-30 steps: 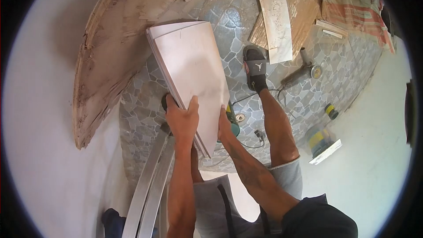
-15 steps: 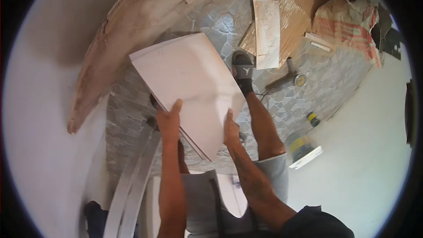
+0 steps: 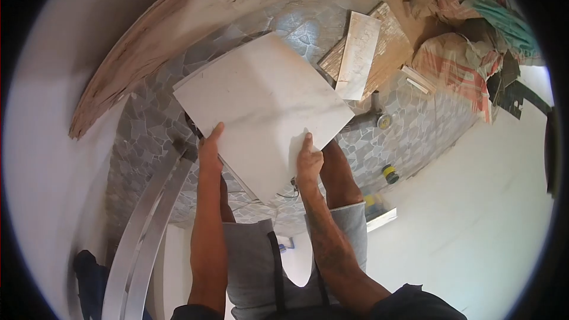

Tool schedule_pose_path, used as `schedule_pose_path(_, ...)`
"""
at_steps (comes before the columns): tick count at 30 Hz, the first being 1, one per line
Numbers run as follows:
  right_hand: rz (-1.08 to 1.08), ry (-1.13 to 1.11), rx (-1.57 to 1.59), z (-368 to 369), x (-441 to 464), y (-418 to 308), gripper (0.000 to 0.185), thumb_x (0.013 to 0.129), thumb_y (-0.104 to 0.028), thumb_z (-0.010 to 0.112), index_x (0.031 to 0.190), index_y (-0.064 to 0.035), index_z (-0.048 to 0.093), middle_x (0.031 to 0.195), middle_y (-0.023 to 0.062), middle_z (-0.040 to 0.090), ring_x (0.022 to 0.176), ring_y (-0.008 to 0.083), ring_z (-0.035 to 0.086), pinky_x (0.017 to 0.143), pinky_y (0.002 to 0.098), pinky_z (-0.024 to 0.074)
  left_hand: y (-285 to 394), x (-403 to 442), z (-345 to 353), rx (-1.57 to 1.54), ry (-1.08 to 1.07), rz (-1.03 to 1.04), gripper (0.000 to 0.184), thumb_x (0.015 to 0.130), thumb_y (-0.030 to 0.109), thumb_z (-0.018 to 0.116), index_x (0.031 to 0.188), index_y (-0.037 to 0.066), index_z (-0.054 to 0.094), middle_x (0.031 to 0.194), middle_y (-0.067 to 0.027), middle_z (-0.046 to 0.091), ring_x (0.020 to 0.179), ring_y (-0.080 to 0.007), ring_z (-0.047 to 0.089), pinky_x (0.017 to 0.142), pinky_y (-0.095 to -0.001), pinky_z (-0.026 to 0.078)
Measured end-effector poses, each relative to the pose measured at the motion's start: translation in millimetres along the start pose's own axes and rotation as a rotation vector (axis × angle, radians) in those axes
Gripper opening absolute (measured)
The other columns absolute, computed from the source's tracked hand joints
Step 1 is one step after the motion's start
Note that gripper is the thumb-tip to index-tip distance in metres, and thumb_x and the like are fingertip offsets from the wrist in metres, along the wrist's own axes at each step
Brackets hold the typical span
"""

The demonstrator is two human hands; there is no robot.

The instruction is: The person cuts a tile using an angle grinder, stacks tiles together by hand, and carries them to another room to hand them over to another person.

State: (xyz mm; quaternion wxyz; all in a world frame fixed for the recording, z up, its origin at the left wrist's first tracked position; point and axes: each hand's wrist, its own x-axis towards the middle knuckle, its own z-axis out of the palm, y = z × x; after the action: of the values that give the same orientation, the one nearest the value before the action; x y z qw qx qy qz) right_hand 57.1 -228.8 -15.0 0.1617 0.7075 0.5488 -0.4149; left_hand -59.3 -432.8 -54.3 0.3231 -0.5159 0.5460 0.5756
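A large, pale square tile (image 3: pixel 267 95) with faint grey veining is held out in front of me. Its left edges look doubled, as if a second tile lies beneath it. My left hand (image 3: pixel 211 148) grips the lower left edge, thumb on top and fingers hidden underneath. On the lower right edge, my right hand (image 3: pixel 309 162) holds on with its thumb lying on the face. Just right of the tile, an angle grinder (image 3: pixel 376 117) rests on the floor, partly covered by the tile's corner.
Mosaic-patterned flooring (image 3: pixel 148 136) spreads below. Two long metal bars (image 3: pixel 145 219) lean at left. A narrow tile strip (image 3: pixel 358 56) lies across a wooden board (image 3: pixel 391 41). Sacks (image 3: pixel 456 65) sit at upper right. A rough-edged curved slab (image 3: pixel 160 41) spans the upper left.
The tile has turned and tilted, so its face shows wider, with its right corner now reaching towards the grinder. Both hands keep their grip. The camera view has shifted.
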Motion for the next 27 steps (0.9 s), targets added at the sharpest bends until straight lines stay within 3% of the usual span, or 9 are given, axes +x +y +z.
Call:
schedule_pose_path(8,0.043,-0.089,0.148,26.6,-28.2,1.7,0.062,0.094,-0.044,0.065,0.124,0.0098,0.06,0.113,0.0163,0.068,0.103,0.0229,0.064,0.088,0.0371,0.0494,-15.3,53.4,-53.4,-0.03,-0.088,-0.054,0.057,0.09,0.03,0.073,0.131,-0.007,0.054,0.124,-0.0144,0.062,0.11,-0.0242,0.061,0.097,-0.0345,0.048)
schedule_pose_path(17,0.085,-0.241,0.317,67.8,-59.8,-10.1,0.062,0.09,-0.038,0.072,0.122,0.0111,0.055,0.105,0.0207,0.066,0.08,0.0243,0.07,0.056,0.0359,0.0631,-5.5,111.9,-92.9,0.237,-0.102,-0.014,0.073,0.088,0.05,0.07,0.134,-0.003,0.053,0.123,-0.0133,0.062,0.108,-0.0239,0.061,0.095,-0.0343,0.047)
schedule_pose_path(20,0.085,-0.189,0.322,81.9,-71.1,-16.2,0.061,0.089,-0.037,0.074,0.12,0.0113,0.055,0.104,0.0195,0.066,0.08,0.0246,0.07,0.061,0.0371,0.0645,19.0,111.2,-93.6,0.283,-0.155,-0.123,0.073,0.088,0.052,0.068,0.134,-0.003,0.054,0.121,-0.0128,0.063,0.106,-0.023,0.061,0.093,-0.0339,0.048)
schedule_pose_path(23,0.188,-0.283,0.359,88.9,-79.4,-27.4,0.055,0.088,-0.033,0.074,0.117,0.0107,0.056,0.106,0.0199,0.065,0.084,0.0252,0.07,0.063,0.0382,0.0654,26.5,131.9,-102.0,0.295,-0.118,-0.154,0.068,0.088,0.048,0.07,0.131,-0.003,0.056,0.117,-0.0124,0.065,0.1,-0.0209,0.063,0.087,-0.0334,0.051)
schedule_pose_path(27,0.192,-0.279,0.421,101.1,-90.1,-41.4,0.05,0.087,-0.028,0.073,0.115,0.0112,0.058,0.108,0.0192,0.064,0.087,0.0246,0.069,0.066,0.0375,0.0644,37.2,142.1,-104.8,0.276,-0.247,-0.195,0.067,0.091,0.05,0.066,0.13,-0.003,0.057,0.115,-0.012,0.066,0.098,-0.021,0.063,0.087,-0.0322,0.05)
